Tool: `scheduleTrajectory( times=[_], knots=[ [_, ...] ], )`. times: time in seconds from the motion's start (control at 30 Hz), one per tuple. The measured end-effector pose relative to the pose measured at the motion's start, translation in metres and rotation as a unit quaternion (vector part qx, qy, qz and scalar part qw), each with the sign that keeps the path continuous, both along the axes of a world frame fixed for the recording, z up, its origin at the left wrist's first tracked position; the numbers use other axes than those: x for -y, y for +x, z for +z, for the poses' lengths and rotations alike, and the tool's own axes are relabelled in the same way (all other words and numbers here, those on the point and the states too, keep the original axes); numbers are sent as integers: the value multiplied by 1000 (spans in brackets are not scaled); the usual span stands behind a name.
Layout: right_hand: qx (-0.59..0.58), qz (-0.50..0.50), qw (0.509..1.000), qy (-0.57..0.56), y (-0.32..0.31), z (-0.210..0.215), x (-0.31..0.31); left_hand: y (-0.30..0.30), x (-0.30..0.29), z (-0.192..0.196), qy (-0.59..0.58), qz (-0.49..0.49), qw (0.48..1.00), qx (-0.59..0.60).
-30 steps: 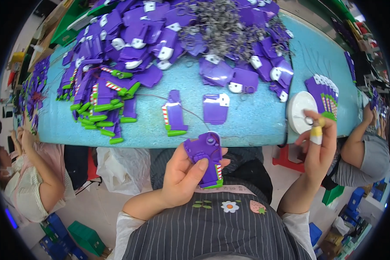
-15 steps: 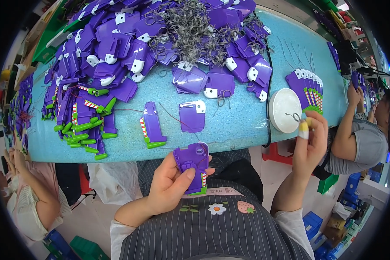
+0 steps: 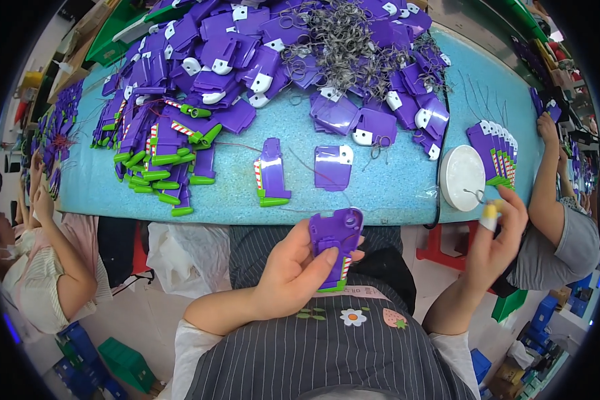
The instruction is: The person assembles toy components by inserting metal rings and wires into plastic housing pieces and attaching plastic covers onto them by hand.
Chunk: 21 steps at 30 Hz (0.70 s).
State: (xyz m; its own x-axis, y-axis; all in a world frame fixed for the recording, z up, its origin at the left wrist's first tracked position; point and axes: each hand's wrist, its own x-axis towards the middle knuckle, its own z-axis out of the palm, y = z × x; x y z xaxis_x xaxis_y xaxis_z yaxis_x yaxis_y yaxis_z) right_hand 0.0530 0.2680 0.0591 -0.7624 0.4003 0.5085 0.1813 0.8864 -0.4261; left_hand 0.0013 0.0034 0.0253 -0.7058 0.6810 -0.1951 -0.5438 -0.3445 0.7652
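Evidently both hands are busy at the near edge of the pale blue speckled counter (image 3: pixel 393 190). Furthest left, a pile of purple plastic pieces with green tips and red-and-white striped edges (image 3: pixel 163 152) lies between ten and eleven o'clock from the left hand (image 3: pixel 290 277); nearer eleven is a heap of purple panels with white corners (image 3: pixel 217 50). Just short of twelve, a single striped purple piece with a green foot (image 3: pixel 271 173) lies alone. The left hand itself grips a purple plastic shell with a round socket and a striped, green-ended stem (image 3: pixel 332 230). The shell sits at one to two o'clock from that palm, socket end toward twelve, green end toward six; the thumb presses its face and other fingertips show past its right edge, the fingers closed around it. At twelve o'clock from the shell lies a flat purple panel with one white corner (image 3: pixel 332 170), and beyond it a tangle of grey wire rings (image 3: pixel 343 40). Further right, a round white bowl (image 3: pixel 461 179) stands at eleven o'clock from the right hand (image 3: pixel 502 240). Between them, a thin grey looped wire (image 3: pixel 473 193) protrudes from the right fingertips, which pinch it; the exact contact is hidden.
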Motion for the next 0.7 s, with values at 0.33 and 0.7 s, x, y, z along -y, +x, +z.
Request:
scheduleTrajectory(
  times=[0.33, 0.7],
  knots=[
    [53, 299, 770, -561, -24, -16, 89, -6, -7, 10, 4, 12, 1000, 4],
    [92, 292, 714, -629, -24, -29, 89, -20, 5, 0, -28, -75, 996, -28]
  ],
)
